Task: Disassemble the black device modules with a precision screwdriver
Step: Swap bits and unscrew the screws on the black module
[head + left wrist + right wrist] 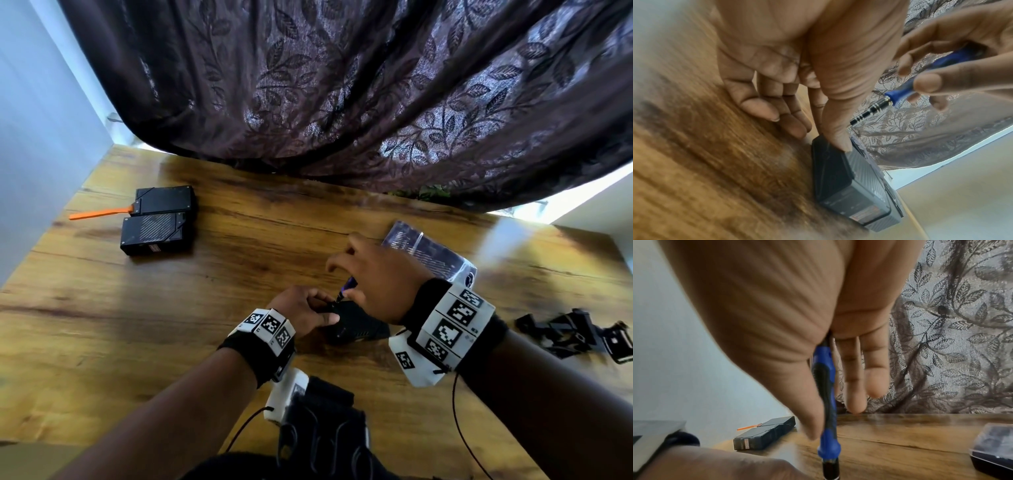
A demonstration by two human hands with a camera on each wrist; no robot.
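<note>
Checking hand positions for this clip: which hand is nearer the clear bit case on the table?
Right. The right hand, gripping the screwdriver, is just in front of the bit case, its wrist overlapping it in the head view. The left hand steadies the black module farther left.

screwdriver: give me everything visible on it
The screwdriver is slim, with a blue handle carrying a black grip strip, apparently plastic or rubber. Below the handle sits a black collar with silver rings. The right hand pinches the handle between thumb and fingers, its top tucked against the palm. It tilts tip-down toward the black module steadied by the left hand. The tip itself is hidden, so contact with a screw can't be confirmed.
</note>
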